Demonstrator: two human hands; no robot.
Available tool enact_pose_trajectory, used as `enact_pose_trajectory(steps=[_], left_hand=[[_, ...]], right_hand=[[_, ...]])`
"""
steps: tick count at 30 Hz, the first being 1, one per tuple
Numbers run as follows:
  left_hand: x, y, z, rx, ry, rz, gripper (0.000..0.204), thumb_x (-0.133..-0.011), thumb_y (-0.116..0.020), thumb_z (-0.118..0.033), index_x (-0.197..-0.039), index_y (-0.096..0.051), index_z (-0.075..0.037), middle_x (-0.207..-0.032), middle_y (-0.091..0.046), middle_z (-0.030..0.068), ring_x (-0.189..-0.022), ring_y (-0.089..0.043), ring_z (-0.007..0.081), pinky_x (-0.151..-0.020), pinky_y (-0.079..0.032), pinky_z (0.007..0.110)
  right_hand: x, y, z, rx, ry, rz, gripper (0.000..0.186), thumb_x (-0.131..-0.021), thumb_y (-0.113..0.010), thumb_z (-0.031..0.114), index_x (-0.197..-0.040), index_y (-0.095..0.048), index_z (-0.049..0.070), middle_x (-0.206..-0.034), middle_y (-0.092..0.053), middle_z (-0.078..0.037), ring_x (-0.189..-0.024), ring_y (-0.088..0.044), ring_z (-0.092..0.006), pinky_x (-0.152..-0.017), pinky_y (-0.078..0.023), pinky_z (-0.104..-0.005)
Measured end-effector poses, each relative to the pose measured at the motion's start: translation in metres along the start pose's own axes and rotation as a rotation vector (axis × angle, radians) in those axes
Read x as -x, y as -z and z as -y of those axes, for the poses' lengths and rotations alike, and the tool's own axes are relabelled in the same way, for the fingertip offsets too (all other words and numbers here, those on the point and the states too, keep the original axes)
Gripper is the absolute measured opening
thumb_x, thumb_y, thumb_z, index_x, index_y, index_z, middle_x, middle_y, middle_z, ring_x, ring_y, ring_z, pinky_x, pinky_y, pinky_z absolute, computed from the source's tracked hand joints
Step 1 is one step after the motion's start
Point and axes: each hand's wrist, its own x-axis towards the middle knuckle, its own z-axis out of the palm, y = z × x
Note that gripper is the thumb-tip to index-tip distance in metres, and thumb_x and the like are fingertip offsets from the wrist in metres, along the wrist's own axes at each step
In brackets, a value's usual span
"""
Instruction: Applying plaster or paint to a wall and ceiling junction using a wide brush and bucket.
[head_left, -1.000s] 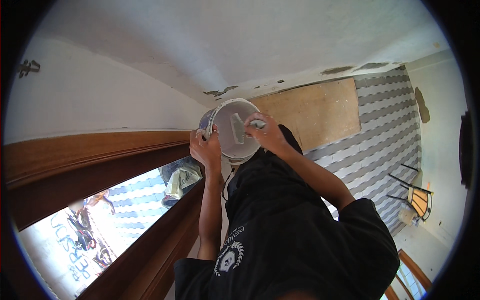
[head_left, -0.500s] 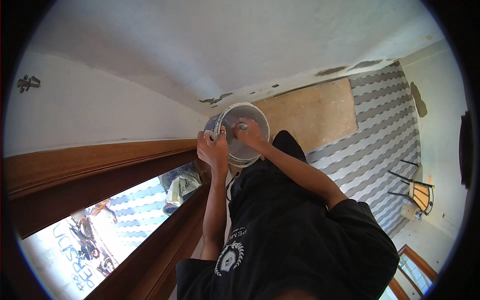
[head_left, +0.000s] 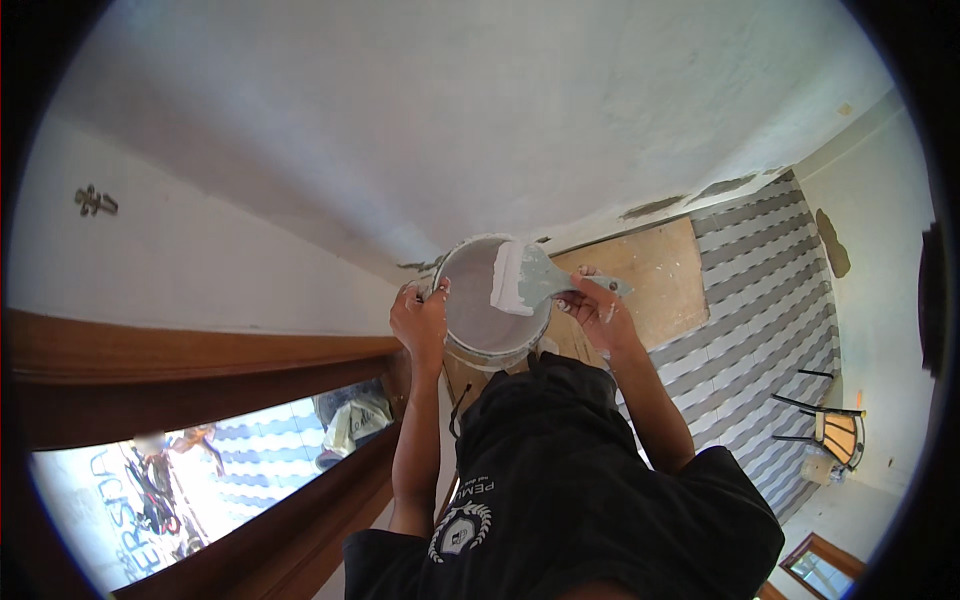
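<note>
A round bucket (head_left: 470, 350) with a paint-smeared rim stands upright in front of me, pale paint (head_left: 468, 295) inside it. My left hand (head_left: 420, 318) grips the bucket's left rim, its thumb over the edge. In my right hand (head_left: 600, 308) is the grey handle of a wide flat paintbrush (head_left: 545, 278). Thick white paint coats the brush's broad end, which lies over the bucket's opening. White smears mark the fingers of both hands.
Close beyond the bucket rises a pale wall (head_left: 480, 130) with bare patches low down. A brown wooden frame (head_left: 220, 340) runs along the left. A tan board (head_left: 655, 275) lies on the patterned tile floor (head_left: 745, 300). Far right is a chair (head_left: 838, 438).
My right hand has come up out of the bucket and moved right, bringing the paint-covered brush into sight. My left hand stays on the rim.
</note>
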Motion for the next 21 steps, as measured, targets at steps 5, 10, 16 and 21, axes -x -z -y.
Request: enact_pose_trajectory(steps=[5,10,16,21], left_hand=[[-0.006,-0.022,-0.03,0.059,-0.062,-0.04,0.039,-0.07,-0.077,-0.031,-0.068,-0.055,0.002,-0.07,-0.056,0.0176,-0.068,-0.051,0.0404,-0.065,-0.041,0.046],[-0.009,-0.037,-0.074,-0.014,-0.089,-0.021,0.039,-0.07,-0.077,-0.031,-0.067,-0.055,0.001,-0.069,-0.056,0.0173,-0.066,-0.05,0.04,-0.063,-0.04,0.046],[-0.017,-0.05,-0.109,-0.013,-0.124,-0.023,0.045,-0.07,-0.074,-0.037,-0.068,-0.055,0.003,-0.075,-0.059,0.0212,-0.076,-0.054,0.0424,-0.068,-0.041,0.048],[-0.047,-0.046,-0.139,-0.171,-0.211,0.125,0.035,-0.074,-0.07,-0.034,-0.073,-0.064,0.0,-0.078,-0.062,0.0191,-0.085,-0.057,0.0379,-0.072,-0.044,0.046]], right_hand=[[0.0,-0.001,0.024,-0.067,-0.001,0.022,0.031,-0.095,-0.056,0.02,-0.12,-0.058,0.002,-0.103,-0.066,-0.011,-0.09,-0.064,-0.0197,-0.085,-0.052,-0.0313],[0.009,-0.007,0.06,-0.053,-0.073,0.085,0.043,-0.097,-0.051,0.024,-0.133,-0.05,-0.002,-0.103,-0.067,-0.014,-0.091,-0.065,-0.0212,-0.086,-0.052,-0.0322],[0.004,-0.003,0.095,0.081,-0.06,0.173,0.041,-0.097,-0.051,0.022,-0.129,-0.053,-0.002,-0.098,-0.068,-0.015,-0.088,-0.068,-0.022,-0.083,-0.054,-0.032],[-0.011,-0.02,0.184,0.301,0.129,0.253,0.036,-0.094,-0.052,0.02,-0.121,-0.058,-0.003,-0.095,-0.069,-0.014,-0.082,-0.07,-0.0213,-0.079,-0.055,-0.0325]])
